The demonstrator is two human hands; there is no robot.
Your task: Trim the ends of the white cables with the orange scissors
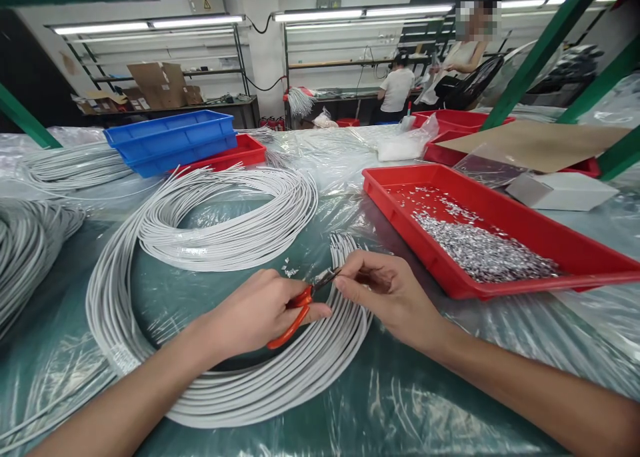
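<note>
My left hand [270,310] grips small orange-handled pliers [295,324], their dark jaws pointing right and up. At the jaw tips, my right hand [395,290] pinches thumb and forefinger together; what lies between them is too small to make out. Both hands are above the end of a large coil of white cable [320,384], whose cut ends [343,244] bunch just behind the fingers. A few small silvery pieces [290,270] lie on the table beyond the pliers.
Right of my hands stands a red tray [400,224] with many tiny silvery parts [480,247]. More cable coils [30,250] lie at the left. Blue bins [170,137] sit at the back, a white box [560,190] at the right. Two people are in the background.
</note>
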